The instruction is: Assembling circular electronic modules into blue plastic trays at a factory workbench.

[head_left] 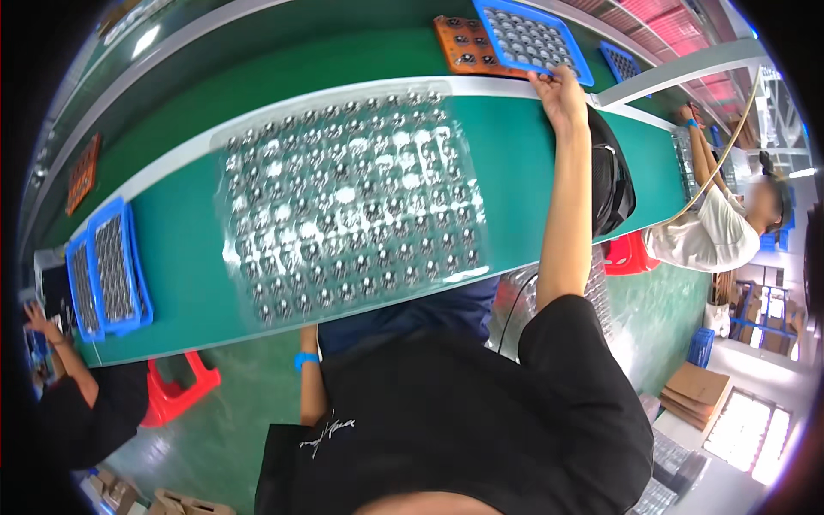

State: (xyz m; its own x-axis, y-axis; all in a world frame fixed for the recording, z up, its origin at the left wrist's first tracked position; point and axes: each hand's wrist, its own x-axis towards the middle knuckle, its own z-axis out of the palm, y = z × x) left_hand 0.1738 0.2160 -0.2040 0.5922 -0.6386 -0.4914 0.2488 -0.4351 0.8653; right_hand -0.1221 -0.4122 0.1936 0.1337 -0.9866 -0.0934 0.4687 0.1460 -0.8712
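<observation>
At the far side of the green table, my right hand (560, 93) reaches out and pinches the near edge of a blue tray (581, 60). Rows of small round metallic parts fill that tray, which is tilted and partly over an orange tray (446, 62) on the far belt. In front of me lies a large clear plastic blister sheet (345, 196), its many pockets holding small shiny parts. My left forearm, with a blue wristband (305, 360), goes up to the table's near edge. The left hand itself is hidden there.
Two overlapping blue trays (148, 300) of parts lie at the table's left end. A black bag-like object (611, 184) sits beside my right forearm. Red stools (184, 396) stand left and right. Co-workers are at both ends; another orange tray (83, 176) lies far left.
</observation>
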